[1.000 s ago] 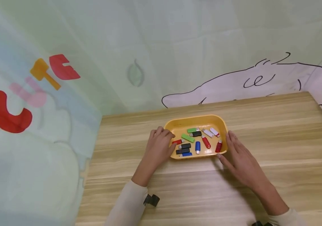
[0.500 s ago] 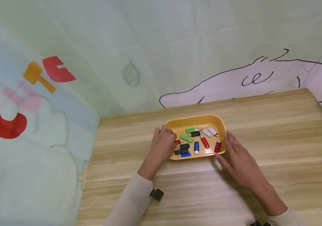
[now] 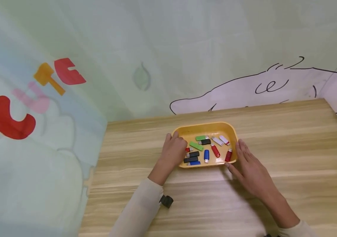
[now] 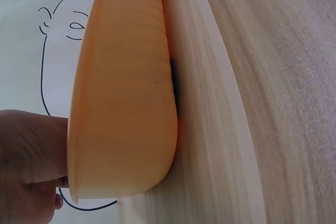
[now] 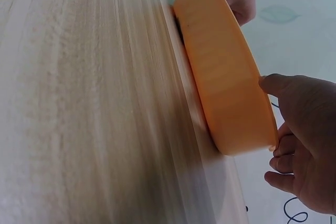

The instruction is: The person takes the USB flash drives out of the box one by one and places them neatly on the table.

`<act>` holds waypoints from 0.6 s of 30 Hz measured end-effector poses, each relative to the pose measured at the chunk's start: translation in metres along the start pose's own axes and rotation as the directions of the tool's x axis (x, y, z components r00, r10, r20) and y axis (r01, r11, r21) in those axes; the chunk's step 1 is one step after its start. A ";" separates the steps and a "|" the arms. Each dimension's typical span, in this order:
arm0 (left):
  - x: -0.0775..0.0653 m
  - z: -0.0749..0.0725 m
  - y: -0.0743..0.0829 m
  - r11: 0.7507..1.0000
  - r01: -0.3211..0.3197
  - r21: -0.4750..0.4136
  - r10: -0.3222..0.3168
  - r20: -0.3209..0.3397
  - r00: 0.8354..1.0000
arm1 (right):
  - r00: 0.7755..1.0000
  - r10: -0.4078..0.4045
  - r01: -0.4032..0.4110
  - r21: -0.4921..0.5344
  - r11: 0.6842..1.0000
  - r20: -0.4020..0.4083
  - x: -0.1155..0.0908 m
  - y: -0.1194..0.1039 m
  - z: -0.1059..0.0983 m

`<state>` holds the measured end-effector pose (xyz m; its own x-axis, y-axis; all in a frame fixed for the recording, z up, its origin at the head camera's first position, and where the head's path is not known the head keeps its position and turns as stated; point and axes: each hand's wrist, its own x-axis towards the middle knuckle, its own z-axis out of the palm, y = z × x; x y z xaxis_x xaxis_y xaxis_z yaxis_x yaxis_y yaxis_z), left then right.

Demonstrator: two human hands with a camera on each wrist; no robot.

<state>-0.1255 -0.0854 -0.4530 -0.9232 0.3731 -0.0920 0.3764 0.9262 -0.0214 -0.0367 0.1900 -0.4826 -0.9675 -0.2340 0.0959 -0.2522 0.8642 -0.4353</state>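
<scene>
Head view places the yellow tray on the worktop, near its far edge; I count at least twelve USB sticks inside it, mixed in colour and lying loose. Among them, a blue stick and a red stick lie towards the middle, while a second red stick is partly covered by the left hand. On progress, I judge the handling at the left end to be unfinished: every stick I can make out is within the tray, none is seen set out beyond it, and no grouping by colour is evident. What is left I can assess only as the sticks lying untouched across the tray floor. The left hand reaches over the rim with bent fingers; the left wrist view hides their tips behind the tray wall, so I cannot certify whether they grasp anything. The right hand is unclenched: its thumb touches the front rim and its fingers extend along the right end, which I read as steadying. Surface: the worktop is pale and wood-grained. Room: behind it stands a pale green backdrop bearing a black line drawing and, to the left, a large red letter C.
</scene>
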 end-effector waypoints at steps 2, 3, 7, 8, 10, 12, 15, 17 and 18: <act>0.000 0.000 0.000 1.000 0.003 0.001 -0.003 0.009 1.000 | 1.000 0.003 -0.003 -0.001 1.000 -0.004 -0.001 0.000 0.000; 0.000 0.000 0.000 1.000 0.005 0.003 -0.005 0.012 1.000 | 1.000 0.003 -0.003 -0.001 1.000 -0.005 -0.001 -0.001 0.000; 0.002 -0.002 0.000 1.000 0.012 0.012 -0.012 0.016 1.000 | 1.000 0.010 -0.010 0.007 1.000 -0.010 0.000 -0.002 0.000; 0.001 -0.003 0.000 1.000 0.012 0.013 -0.013 0.017 1.000 | 1.000 0.011 -0.011 0.010 1.000 -0.009 0.000 -0.002 0.000; 0.001 -0.004 -0.001 1.000 0.011 0.016 -0.011 0.015 1.000 | 1.000 0.016 -0.016 0.011 1.000 -0.005 0.001 -0.003 -0.001; 0.000 -0.005 -0.002 1.000 0.010 0.019 -0.010 0.009 1.000 | 1.000 0.020 -0.020 0.011 1.000 -0.001 0.001 -0.003 0.000; -0.002 -0.005 -0.002 1.000 0.008 0.028 -0.007 -0.009 1.000 | 1.000 0.029 -0.029 0.011 1.000 0.008 0.000 -0.004 0.000; -0.002 -0.006 -0.002 0.999 0.006 0.037 -0.005 -0.024 1.000 | 0.999 0.034 -0.034 0.008 0.999 0.007 0.000 -0.004 0.000; -0.003 -0.007 -0.002 0.999 0.005 0.042 -0.004 -0.032 0.999 | 0.999 0.038 -0.038 0.008 0.999 0.008 -0.001 -0.004 0.000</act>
<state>-0.1243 -0.0877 -0.4456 -0.9267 0.3710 -0.0601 0.3744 0.9251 -0.0632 -0.0349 0.1871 -0.4806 -0.9762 -0.2043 0.0721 -0.2148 0.8690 -0.4458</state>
